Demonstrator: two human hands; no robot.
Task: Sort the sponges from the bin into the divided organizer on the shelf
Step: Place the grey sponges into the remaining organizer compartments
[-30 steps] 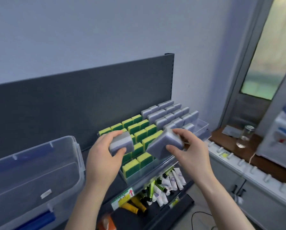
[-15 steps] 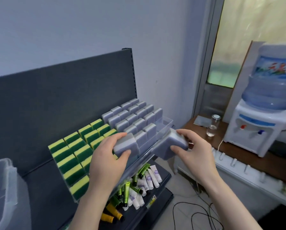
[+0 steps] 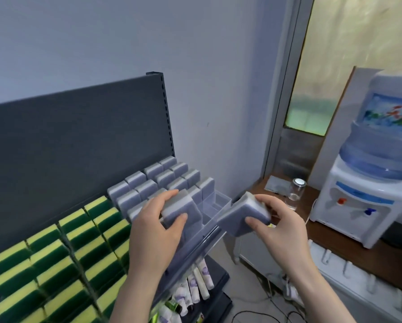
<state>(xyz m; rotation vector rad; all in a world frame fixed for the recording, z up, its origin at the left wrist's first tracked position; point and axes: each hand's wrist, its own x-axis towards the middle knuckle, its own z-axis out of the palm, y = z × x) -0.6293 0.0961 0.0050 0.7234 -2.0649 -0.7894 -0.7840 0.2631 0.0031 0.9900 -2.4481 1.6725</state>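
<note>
1. Yellow-and-green sponges (image 3: pixel 55 264) stand on edge in tight rows. They fill the left part of the divided organizer (image 3: pixel 195 252), which sits tilted on the shelf in front of a dark grey back panel (image 3: pixel 78 141).
2. Stored grey sponges (image 3: pixel 146 187) fill the rows further right, up toward the organizer's back right corner.
3. The left hand (image 3: pixel 155 236) grips a first grey sponge (image 3: pixel 179 210), thumb on the near face and fingers curled over the top. It is held over the grey rows near the organizer's front edge. The hand hides several sponges behind it, so I cannot tell if the sponge touches those below.
4. Clear-walled compartments (image 3: pixel 216 203) at the organizer's right end lie between the two held sponges.
5. The right hand (image 3: pixel 281 229) clasps a second grey sponge (image 3: pixel 239 217), which is tilted and sits just off the organizer's front right corner. Its lower end is close to the clear front rail.
6. Tubes (image 3: pixel 195 285) lie on the lower shelf under the organizer, and cables (image 3: pixel 253 315) trail on the floor.
7. A glass jar (image 3: pixel 296 193) stands on a wooden counter (image 3: pixel 335 231), with a water dispenser (image 3: pixel 363 206) at its right end.
</note>
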